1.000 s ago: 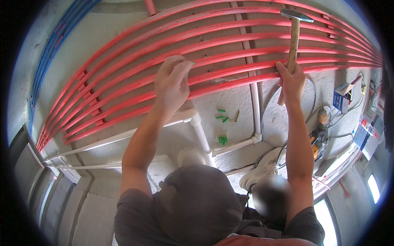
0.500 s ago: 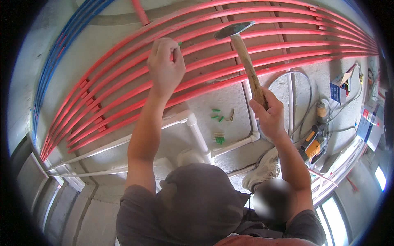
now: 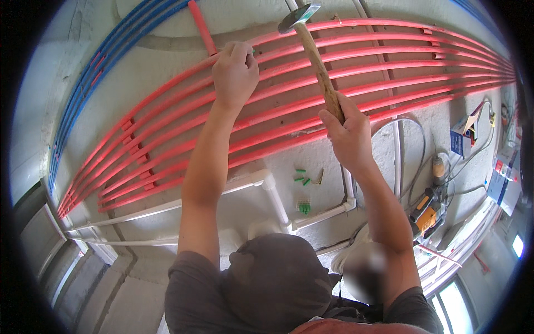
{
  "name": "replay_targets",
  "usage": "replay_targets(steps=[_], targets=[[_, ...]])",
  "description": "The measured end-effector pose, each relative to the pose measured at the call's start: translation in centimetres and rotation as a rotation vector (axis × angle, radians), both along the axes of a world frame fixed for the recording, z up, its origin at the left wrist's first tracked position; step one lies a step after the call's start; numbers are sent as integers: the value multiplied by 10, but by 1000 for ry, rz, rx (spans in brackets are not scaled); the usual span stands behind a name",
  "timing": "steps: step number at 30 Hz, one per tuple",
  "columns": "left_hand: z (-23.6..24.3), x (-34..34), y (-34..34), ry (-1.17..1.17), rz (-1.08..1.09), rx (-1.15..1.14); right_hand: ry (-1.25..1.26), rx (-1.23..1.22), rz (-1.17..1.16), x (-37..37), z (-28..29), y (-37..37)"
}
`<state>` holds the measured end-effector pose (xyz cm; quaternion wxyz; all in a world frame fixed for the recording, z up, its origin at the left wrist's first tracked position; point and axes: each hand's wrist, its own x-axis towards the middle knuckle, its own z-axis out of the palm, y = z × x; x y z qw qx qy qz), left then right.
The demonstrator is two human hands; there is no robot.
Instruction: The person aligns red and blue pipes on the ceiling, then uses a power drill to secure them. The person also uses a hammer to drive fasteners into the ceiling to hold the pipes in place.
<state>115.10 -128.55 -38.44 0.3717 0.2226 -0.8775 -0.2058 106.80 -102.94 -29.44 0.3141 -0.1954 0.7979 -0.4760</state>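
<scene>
My right hand (image 3: pixel 353 131) grips a hammer (image 3: pixel 319 65) by the lower part of its wooden handle. The hammer's dark metal head is raised above the red pipes. My left hand (image 3: pixel 236 75) is closed in a pinch over the upper red pipes (image 3: pixel 311 69), near the end of a short red pipe (image 3: pixel 203 28). A small green tip, like a wall plug (image 3: pixel 254 51), peeks out at its fingertips; the rest is hidden by the fingers. Several loose green wall plugs (image 3: pixel 300 179) lie on the floor with a bent metal piece (image 3: pixel 321 176) beside them.
White pipes (image 3: pixel 275 201) run below the red ones. A clear pack of green plugs (image 3: pixel 304 207) lies near them. At right are a yellow-and-black power tool (image 3: pixel 427 217) with a grey cable (image 3: pixel 425 139), and an open blue-and-white box (image 3: pixel 461 142). Blue pipes (image 3: pixel 83 106) curve along the left.
Both hands have shifted slightly, the right hand and hammer up and to the left in the picture. The view itself has moved a little. My left hand keeps its pinch.
</scene>
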Motion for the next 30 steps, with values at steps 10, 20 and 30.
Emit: replay_targets(steps=[10,20,30], targets=[[-4,-6,-11,-17,-140,84,-16,89,69,7,3,5],[-6,-9,-10,-97,-154,29,71,29,107,12,-5,10],[-11,-15,-4,-88,-6,270,320,3,223,12,-10,5]])
